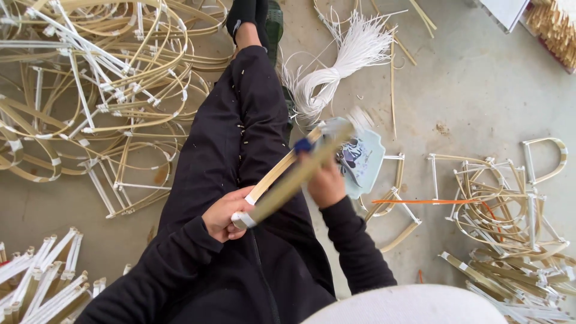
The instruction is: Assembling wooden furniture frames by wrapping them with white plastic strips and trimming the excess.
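My left hand [226, 215] grips the near end of a bamboo strip frame [287, 178], at a joint wrapped in white tape. The frame slants up and to the right over my lap, blurred with motion. My right hand [324, 182] holds the frame further along, partly hidden behind the strips. A small blue object [303, 144] sits by my right fingers; what it is cannot be told. I sit with black sleeves and black trousers, one leg stretched out ahead.
A big tangle of curved bamboo frames [102, 90] lies on the concrete floor at left. A bundle of white plastic strips [342, 60] lies ahead. A pale printed fan-shaped sheet [363, 162], an orange stick [420, 201] and more taped frames [510, 216] lie at right.
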